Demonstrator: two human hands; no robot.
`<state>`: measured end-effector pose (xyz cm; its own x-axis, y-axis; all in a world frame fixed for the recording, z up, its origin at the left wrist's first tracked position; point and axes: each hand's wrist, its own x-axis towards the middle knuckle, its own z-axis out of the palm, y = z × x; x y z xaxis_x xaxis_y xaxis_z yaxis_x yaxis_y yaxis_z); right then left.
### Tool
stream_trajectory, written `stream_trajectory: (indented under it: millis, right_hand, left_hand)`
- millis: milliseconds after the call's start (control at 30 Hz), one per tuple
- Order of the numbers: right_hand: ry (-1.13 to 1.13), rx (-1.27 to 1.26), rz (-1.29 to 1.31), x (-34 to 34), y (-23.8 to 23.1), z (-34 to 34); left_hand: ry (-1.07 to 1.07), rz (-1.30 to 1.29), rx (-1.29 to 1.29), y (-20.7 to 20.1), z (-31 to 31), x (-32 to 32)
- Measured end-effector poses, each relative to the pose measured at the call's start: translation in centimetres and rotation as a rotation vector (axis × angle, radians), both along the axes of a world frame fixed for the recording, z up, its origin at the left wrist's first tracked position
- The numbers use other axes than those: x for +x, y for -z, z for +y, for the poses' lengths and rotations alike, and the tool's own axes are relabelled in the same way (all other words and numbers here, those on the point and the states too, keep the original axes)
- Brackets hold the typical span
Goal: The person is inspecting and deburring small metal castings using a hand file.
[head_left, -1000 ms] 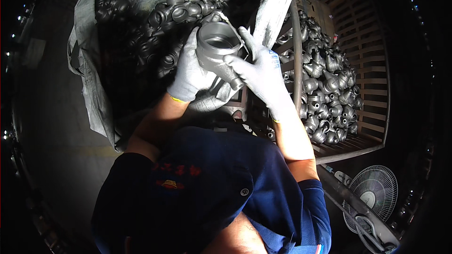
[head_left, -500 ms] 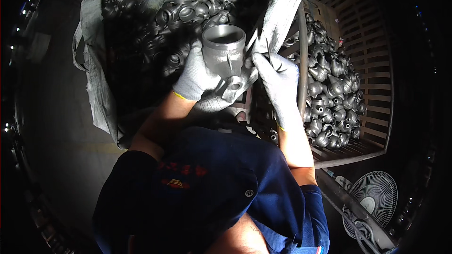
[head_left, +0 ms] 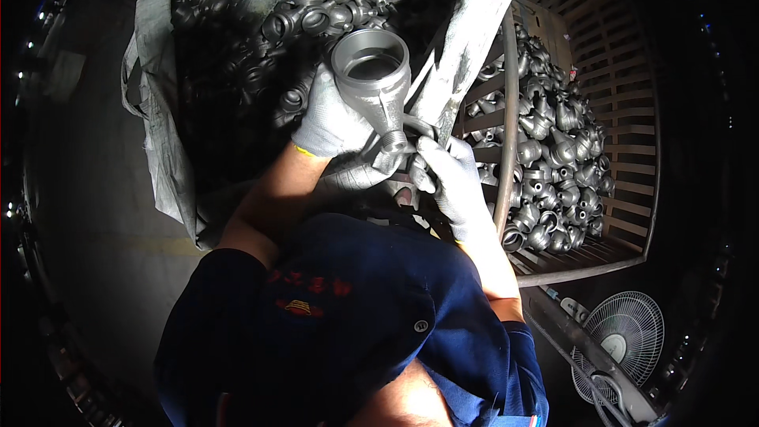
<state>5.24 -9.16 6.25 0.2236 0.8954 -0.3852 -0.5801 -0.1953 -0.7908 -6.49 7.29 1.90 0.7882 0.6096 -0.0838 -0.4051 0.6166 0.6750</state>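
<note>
A grey metal casting (head_left: pixel 381 103), shaped like a funnel with a wide round mouth and a narrow threaded spout, is gripped from its left side by my gloved left hand (head_left: pixel 328 120). The mouth tilts up and shows its inner wall; the spout points down toward me. My gloved right hand (head_left: pixel 452 178) is closed just right of the spout. A thin dark rod-like tool (head_left: pixel 419 124) runs from its fingers toward the casting's side. What kind of tool it is, and whether its tip touches the casting, I cannot tell.
Beyond the casting, a large pale woven bag (head_left: pixel 162 150) holds many similar castings (head_left: pixel 316 20). At right, a metal-slatted crate (head_left: pixel 632 174) with a rounded front rail holds more. A white fan (head_left: pixel 621 344) stands low on the right, beside a dark bar.
The casting has tipped, so its mouth shows more of the inside. My right hand has moved down and left to the spout; the tool, upright before, now slants toward the casting.
</note>
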Motion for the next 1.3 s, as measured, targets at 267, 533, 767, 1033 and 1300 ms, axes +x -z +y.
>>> stream_trajectory:
  millis: [267,533,767,1033,1300]
  right_hand:
    - [-0.051,0.008,-0.109,-0.2,-0.4,0.1]
    - [-0.019,-0.009,-0.068,-0.3,-0.3,0.2]
    - [0.119,0.080,-0.105,0.0,-0.2,0.7]
    - [0.187,0.097,-0.105,0.2,0.1,0.8]
    - [0.214,0.009,-0.179,0.4,1.3,0.6]
  left_hand:
    - [0.043,-0.292,-0.354,0.4,0.5,1.2]
    - [0.093,-0.245,-0.299,-0.4,0.9,1.1]
    - [0.076,-0.181,-0.324,-1.1,0.7,1.9]
    - [0.010,-0.082,-0.241,-1.7,0.2,2.0]
    - [-0.194,0.278,0.719,-2.3,0.4,1.3]
